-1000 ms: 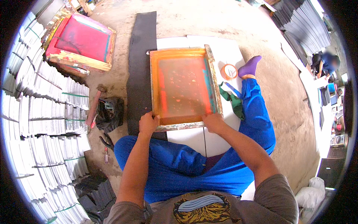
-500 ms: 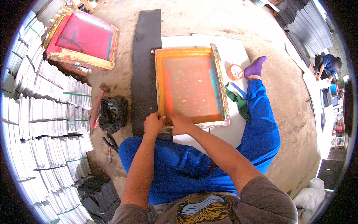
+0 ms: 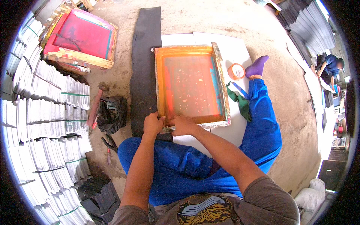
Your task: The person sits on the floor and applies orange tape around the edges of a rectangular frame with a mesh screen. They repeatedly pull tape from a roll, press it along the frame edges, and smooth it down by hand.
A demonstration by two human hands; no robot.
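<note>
Head view: a wooden-framed printing screen with orange mesh is gripped at its near left corner by two bare hands, seen over blue-trousered legs folded on a concrete floor. The left hand is closed over the frame's near edge at the corner; the right hand is curled on the same edge just beside it, thumb laid on the mesh. The screen is laid flat on white sheets, with its left side along a long black strip. Just right of the screen, a green cloth and a small round orange-rimmed tub are seen beside a purple-socked foot. Left of the screen, a black bag and pliers are seen on the floor, with stacks of white sheets beyond. Farther left of the screen, a second screen with red mesh is propped. Far right of the screen, another person is seen bent over.
</note>
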